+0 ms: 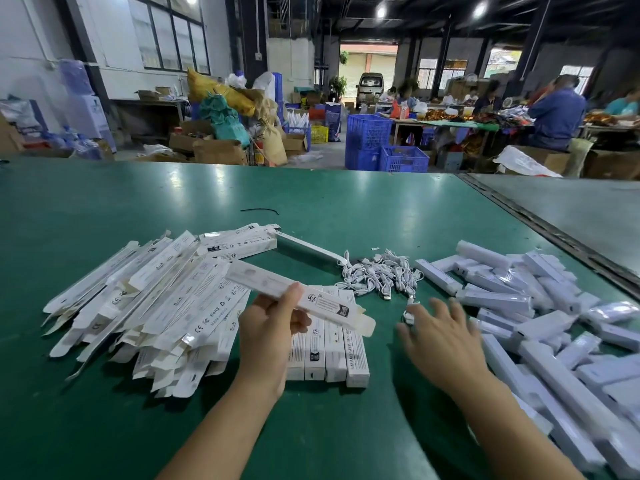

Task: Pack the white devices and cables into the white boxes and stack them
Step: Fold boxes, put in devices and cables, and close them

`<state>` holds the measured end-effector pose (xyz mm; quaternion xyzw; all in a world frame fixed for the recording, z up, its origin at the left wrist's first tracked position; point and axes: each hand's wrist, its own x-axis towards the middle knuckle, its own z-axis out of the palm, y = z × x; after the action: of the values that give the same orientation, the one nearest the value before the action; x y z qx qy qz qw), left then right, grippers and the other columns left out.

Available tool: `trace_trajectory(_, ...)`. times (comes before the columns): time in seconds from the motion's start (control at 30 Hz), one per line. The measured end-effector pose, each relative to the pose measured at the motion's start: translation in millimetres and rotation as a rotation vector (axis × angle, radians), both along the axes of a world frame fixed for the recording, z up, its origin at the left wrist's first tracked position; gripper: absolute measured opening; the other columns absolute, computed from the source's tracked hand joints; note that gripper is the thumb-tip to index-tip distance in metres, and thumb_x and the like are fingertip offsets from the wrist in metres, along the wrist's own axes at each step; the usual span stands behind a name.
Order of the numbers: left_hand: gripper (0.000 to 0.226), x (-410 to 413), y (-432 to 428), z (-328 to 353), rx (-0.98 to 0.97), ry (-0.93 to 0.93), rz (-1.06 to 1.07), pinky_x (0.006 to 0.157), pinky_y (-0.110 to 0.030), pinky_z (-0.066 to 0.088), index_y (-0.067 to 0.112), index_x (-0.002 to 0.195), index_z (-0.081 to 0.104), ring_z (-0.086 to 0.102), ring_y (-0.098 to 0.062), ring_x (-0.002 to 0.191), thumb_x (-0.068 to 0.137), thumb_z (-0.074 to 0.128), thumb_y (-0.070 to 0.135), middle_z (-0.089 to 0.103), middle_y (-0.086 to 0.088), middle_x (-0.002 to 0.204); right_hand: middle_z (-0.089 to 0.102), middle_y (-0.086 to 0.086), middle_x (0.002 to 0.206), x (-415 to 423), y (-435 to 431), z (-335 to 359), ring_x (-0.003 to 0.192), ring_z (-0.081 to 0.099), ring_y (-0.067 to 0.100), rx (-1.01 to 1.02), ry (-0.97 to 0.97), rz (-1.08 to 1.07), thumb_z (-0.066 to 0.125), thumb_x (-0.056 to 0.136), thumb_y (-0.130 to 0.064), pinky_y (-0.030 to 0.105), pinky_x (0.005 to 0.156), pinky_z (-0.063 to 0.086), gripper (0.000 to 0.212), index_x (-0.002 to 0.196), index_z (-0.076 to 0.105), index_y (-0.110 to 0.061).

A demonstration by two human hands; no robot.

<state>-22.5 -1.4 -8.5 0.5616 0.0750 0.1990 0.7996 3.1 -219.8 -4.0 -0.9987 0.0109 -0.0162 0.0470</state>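
Above the green table top (311, 427), a long white printed cardboard box (301, 299) is gripped by the left hand (273, 327) over a row of packed white boxes (332, 355). The right hand (443, 337) is spread wide and blurred. A tangle of white cables (381, 275) lies just beyond its fingertips, and a heap of white bar-shaped devices (540, 327) is seen to its right.

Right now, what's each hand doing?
Left hand: grips a long white box.
Right hand: open, fingers spread, motion-blurred, beside a white cable.
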Motion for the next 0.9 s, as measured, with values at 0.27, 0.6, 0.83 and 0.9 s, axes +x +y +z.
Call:
trace_trajectory(0.27,0.011,3,4,1,-0.177,0.038,-0.021,0.049,-0.02,0.051,0.013,0.084,0.063,0.06,-0.01,0.051,0.092,0.065,0.02,0.065,-0.001,0.061,0.033,0.018,0.148,8,-15,-1,0.137,0.028,0.038,0.031,0.083,-0.193,0.04,0.097,-0.028,0.051,0.107,0.03,0.053,0.147,0.025,-0.022)
trace_trajectory(0.6,0.015,4,7,3,-0.239,0.061,0.014,0.048,-0.019,0.049,0.011,0.08,0.062,0.057,-0.009,0.05,0.094,0.063,0.016,0.065,-0.002,0.061,0.056,0.011,0.123,14,-24,-11,0.118,0.047,0.031,-0.031,-0.016,-0.024,0.038,0.085,0.007,0.035,0.095,0.037,0.049,0.129,0.049,-0.01)
trace_trajectory(0.83,0.011,4,7,6,-0.261,0.048,0.054,0.051,-0.021,0.055,0.01,0.084,0.059,0.063,-0.01,0.051,0.094,0.063,0.014,0.066,-0.001,0.058,0.063,-0.004,0.128,12,-19,-3,0.119,0.053,0.023,-0.026,-0.212,-0.042,0.046,0.093,-0.015,0.039,0.102,0.036,0.038,0.127,0.06,-0.028)
trace_trajectory(0.9,0.012,4,8,5,-0.244,0.044,0.067,0.052,-0.021,0.055,0.011,0.084,0.059,0.064,-0.01,0.053,0.094,0.063,0.015,0.066,0.0,0.058,0.066,-0.003,0.12,7,-10,2,0.114,0.053,0.025,0.081,-0.342,-0.02,0.054,0.094,-0.022,0.039,0.094,0.037,0.027,0.118,0.064,-0.028)
